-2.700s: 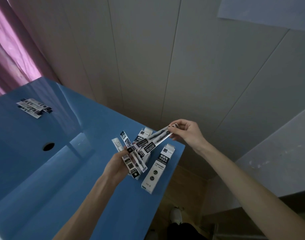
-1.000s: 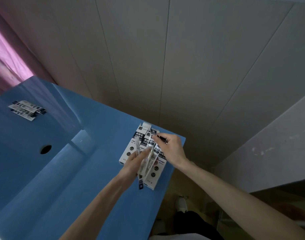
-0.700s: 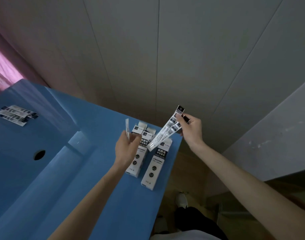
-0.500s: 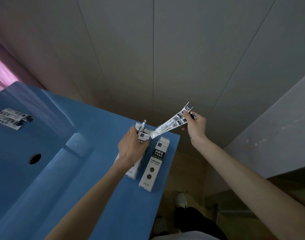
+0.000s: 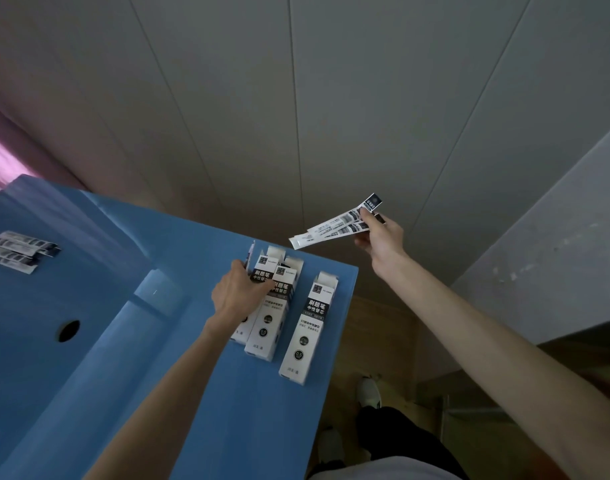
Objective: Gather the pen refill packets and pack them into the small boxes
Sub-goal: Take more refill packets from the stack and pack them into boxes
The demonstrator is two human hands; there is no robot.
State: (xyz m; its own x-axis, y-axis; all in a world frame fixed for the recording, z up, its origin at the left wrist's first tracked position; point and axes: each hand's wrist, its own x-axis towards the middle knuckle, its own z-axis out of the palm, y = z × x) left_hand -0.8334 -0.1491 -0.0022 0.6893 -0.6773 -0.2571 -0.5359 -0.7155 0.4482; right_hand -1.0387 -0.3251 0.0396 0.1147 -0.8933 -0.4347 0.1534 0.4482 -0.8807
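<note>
1. The right hand (image 5: 381,239) is raised off the right edge of the glossy blue table (image 5: 199,403), above bare floor, pinching a small bundle of long, thin white-and-black pen refill packets (image 5: 334,227) at their far end; the free ends point left toward the table.
2. The left hand (image 5: 236,292) rests on the leftmost of three slim white-and-black cardboard boxes, fingers curled over it, and holds one thin refill packet (image 5: 251,255) upright, edge-on to the camera.
3. The left box (image 5: 262,268) and the middle box (image 5: 270,317) lie touching, the middle one overlapping the left; both have their far flaps open.
4. The right box (image 5: 310,323) lies a little apart, just beside the table's right edge, its far flap open too.
5. All three boxes sit close to the table's far right corner.
6. A loose stack of more refill packets (image 5: 14,251) lies well apart on the far left of the table.
7. A round dark hole (image 5: 68,330) sits in the tabletop between that stack and the boxes, with bare blue surface around it.
</note>
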